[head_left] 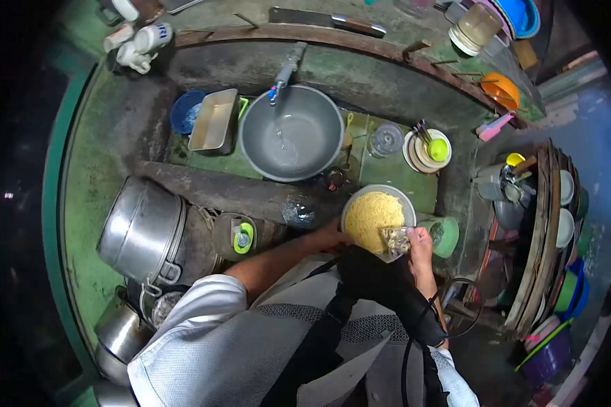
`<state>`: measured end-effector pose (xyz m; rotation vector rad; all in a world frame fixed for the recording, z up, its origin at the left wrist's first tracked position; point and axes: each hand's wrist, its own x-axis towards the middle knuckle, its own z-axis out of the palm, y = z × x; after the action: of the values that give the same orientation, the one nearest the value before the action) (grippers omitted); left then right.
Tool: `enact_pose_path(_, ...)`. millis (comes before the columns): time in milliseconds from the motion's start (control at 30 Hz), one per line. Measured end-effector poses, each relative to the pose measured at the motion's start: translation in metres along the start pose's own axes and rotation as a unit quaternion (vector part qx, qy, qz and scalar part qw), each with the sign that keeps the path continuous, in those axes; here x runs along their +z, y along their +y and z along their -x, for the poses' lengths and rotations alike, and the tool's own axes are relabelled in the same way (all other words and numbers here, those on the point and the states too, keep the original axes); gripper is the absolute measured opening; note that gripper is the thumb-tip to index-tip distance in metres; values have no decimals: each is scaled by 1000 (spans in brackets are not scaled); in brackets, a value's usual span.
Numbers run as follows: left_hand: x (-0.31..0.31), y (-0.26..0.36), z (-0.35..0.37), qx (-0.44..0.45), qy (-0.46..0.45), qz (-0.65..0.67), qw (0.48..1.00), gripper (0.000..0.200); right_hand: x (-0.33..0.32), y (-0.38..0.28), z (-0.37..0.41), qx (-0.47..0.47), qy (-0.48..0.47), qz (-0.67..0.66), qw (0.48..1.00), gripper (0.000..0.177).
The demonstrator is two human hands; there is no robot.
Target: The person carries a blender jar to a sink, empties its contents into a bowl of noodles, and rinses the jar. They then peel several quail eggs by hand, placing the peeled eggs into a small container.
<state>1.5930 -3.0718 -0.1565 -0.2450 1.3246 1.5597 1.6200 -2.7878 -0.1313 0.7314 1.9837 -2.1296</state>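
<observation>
While your right hand pinches a clear packet over the bowl, your left hand meets its left side, grip too hidden to tell.

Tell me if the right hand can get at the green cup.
Probably yes: the green cup sits right beside the right hand, nothing visibly between, though that hand holds a clear container.

Two hands, one tap

At the frame's upper center, the green-tiled sink floor carried a gray basin — a metal pan and blue bowl farther left, a clear container and stacked plates farther right.
</observation>
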Motion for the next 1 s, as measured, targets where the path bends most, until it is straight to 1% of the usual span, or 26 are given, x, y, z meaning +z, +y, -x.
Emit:
enact_pose_path(33, 1, 6, 2, 6, -7, -1, 1000, 86, 2, -3, 5, 2, 12, 0, 1000, 12)
enact_pose_path(67, 1, 12, 3, 3, -17, -5, 1000, 86, 5, -8, 10, 14, 25, -43, 999, 13)
enact_pose_path(100, 2, 19, 6, -28, 0, 0, 1000, 89, 6, -11, 14, 23, 37, -87, 995, 15)
enact_pose_path(133, 4, 24, 8, -59, 16, 4, 998, 93, 4, -9, 16, 11, 39, -107, 993, 10)
enact_pose_path(167, -2, 12, -6, -61, 6, 0, 998, 93, 1, -5, 18, 10, 50, -107, 993, 10)
enact_pose_path(233, -18, -21, -42, 15, -32, 31, 999, 95, -2, 4, 19, 6, 100, -98, 990, 7)
enact_pose_path(267, -20, -20, -42, 14, -41, 26, 999, 95, 2, -8, 28, 32, 92, -93, 991, 6)
enact_pose_path(333, -20, -15, -41, 62, -49, 32, 996, 91, -4, 1, 30, 35, 92, -127, 987, 8)
enact_pose_path(367, -18, -11, -40, 60, -54, 30, 996, 91, -3, 2, 32, 41, 86, -134, 986, 9)
enact_pose_path(433, -16, -6, -35, 52, -34, -4, 998, 87, 1, 2, 32, 46, 98, -136, 985, 10)
enact_pose_path(500, -19, -11, -42, 49, -43, -8, 998, 87, 2, 1, 30, 51, 110, -140, 983, 10)
enact_pose_path(567, -25, -23, -57, 46, -56, -15, 997, 87, 2, -2, 27, 44, 110, -105, 987, 11)
enact_pose_path(633, -31, -30, -66, 94, -75, -45, 992, 89, 1, -2, 25, 34, 124, -65, 990, 13)
enact_pose_path(667, -32, -31, -66, 94, -80, -47, 991, 89, -2, 1, 22, 30, 127, -62, 990, 14)
enact_pose_path(733, -32, -27, -60, 60, -60, -50, 995, 87, -6, 0, 21, 23, 131, -34, 991, 17)
enact_pose_path(767, -24, -12, -46, 60, -62, -51, 995, 87, -8, -1, 21, 22, 133, -35, 990, 17)
enact_pose_path(833, -8, 24, -12, 25, -23, -24, 999, 84, -12, -1, 18, 28, 130, -5, 991, 18)
enact_pose_path(867, -11, 13, -21, 25, -24, -26, 999, 84, -12, -1, 18, 26, 128, -12, 991, 19)
enact_pose_path(900, -17, -6, -36, 41, -41, 14, 998, 83, -11, -2, 17, 26, 130, -13, 991, 19)
enact_pose_path(933, -14, -1, -35, 57, -59, 53, 995, 82, -13, 0, 16, 30, 126, -9, 992, 19)
enact_pose_path(967, -12, 2, -32, 56, -60, 51, 995, 82, -15, 0, 15, 34, 123, -6, 992, 20)
enact_pose_path(1000, -11, 4, -27, 35, -37, 49, 997, 80, -18, 2, 14, 42, 124, 19, 991, 20)
